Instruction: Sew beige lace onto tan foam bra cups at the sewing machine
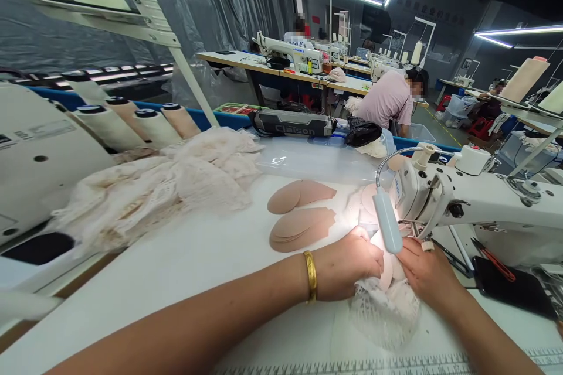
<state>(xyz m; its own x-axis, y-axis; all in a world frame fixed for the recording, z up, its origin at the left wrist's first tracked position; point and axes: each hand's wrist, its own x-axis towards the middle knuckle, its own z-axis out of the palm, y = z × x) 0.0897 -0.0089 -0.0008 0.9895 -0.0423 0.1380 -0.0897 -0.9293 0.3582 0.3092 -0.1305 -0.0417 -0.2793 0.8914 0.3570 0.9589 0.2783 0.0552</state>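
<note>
My left hand (358, 263), below a gold bracelet (310, 276) on the wrist, is closed on a pale pink fabric piece (387, 269). White lace (387, 310) hangs from this piece toward the table's front. On the other side, my right hand (424, 269) lies over the fabric with its fingers stretched toward the needle area of the sewing machine (475, 193). A small lamp (387, 222) on a bendy neck lights the work and hides some fingertips and the needle. Two groups of beige oval pieces (303, 228) lie left of my hands.
A cream lace heap (176, 181) covers the table's left, near thread cones (153, 126). Right of the machine's base are a black phone (512, 287) and red-handled snips (497, 261). A ruler strip (343, 366) runs along the front. A person (387, 99) bends over beyond the table.
</note>
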